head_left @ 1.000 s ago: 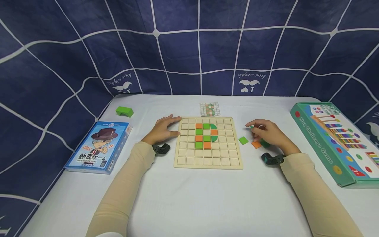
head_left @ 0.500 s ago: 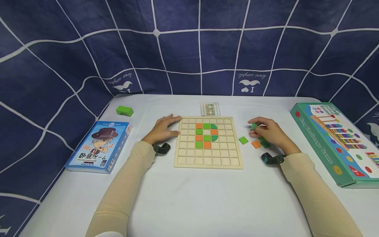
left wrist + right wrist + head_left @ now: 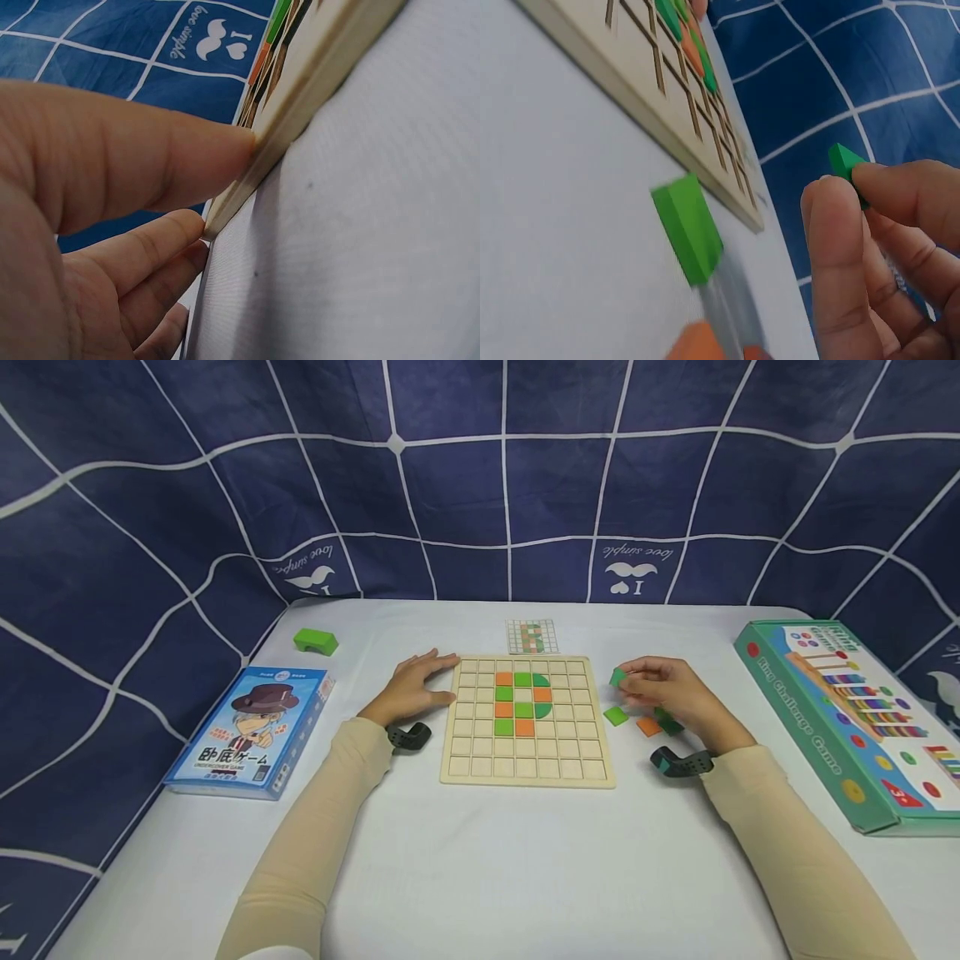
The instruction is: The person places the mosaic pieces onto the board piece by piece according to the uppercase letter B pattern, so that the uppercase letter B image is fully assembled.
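A wooden grid board lies mid-table with orange, light green and dark green tiles set in its cells. My left hand touches the board's left edge with thumb and fingertips, fingers fairly straight; the left wrist view shows the thumb against the rim. Right of the board, my right hand pinches a dark green tile between thumb and finger, above the table. Below that hand lie a light green square tile, an orange tile and dark green tiles, partly hidden by the hand.
Behind the board lies a small pattern card. A blue game box and a green arched block are at the left. A large green game box stands at the right. A dark blue patterned cloth hangs behind the table.
My right hand has lifted a dark green tile from the loose tiles and moved a little left toward the board. My left hand has stayed at the board's edge.
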`<state>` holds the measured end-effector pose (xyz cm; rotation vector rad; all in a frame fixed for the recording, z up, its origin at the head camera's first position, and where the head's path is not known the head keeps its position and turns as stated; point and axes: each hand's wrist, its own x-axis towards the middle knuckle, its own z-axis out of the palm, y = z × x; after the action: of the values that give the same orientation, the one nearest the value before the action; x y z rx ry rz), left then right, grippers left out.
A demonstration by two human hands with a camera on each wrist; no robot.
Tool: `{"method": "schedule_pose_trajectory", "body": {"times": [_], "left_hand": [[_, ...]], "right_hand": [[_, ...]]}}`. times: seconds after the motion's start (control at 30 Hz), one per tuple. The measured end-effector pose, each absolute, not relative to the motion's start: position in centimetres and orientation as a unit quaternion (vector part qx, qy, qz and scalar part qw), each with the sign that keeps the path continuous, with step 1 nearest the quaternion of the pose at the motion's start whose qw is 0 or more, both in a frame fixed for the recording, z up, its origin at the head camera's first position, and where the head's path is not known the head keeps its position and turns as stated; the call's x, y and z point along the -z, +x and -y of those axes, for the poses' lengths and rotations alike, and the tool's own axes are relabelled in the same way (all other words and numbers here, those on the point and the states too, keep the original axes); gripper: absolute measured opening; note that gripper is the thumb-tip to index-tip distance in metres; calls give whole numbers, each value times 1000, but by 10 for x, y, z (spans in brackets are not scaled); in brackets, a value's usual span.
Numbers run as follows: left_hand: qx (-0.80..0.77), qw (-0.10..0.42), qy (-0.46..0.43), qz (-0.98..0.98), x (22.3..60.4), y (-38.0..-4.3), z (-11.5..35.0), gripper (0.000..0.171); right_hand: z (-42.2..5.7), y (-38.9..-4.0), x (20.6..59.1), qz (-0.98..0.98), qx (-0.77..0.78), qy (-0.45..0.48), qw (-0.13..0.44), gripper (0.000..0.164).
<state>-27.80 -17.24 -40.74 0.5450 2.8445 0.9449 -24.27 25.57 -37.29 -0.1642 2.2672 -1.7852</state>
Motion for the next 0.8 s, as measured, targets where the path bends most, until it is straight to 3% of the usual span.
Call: {"method": "schedule_pose_trajectory", "body": {"times": [0.23,0.57,0.8], "left_hand": [[-309,49,175,-934,406,-277,172,74],[-308,49,177,-933,405,-277,172,74],[-308,48,179,-933,407,-278,172,74]], "right_hand": [[-239,-238,370,-739,647,-60,180,15],[-210,-237,376,-732,637,-79,230,34],[-196,-236,377,-757,588,-131,254,37]]}}
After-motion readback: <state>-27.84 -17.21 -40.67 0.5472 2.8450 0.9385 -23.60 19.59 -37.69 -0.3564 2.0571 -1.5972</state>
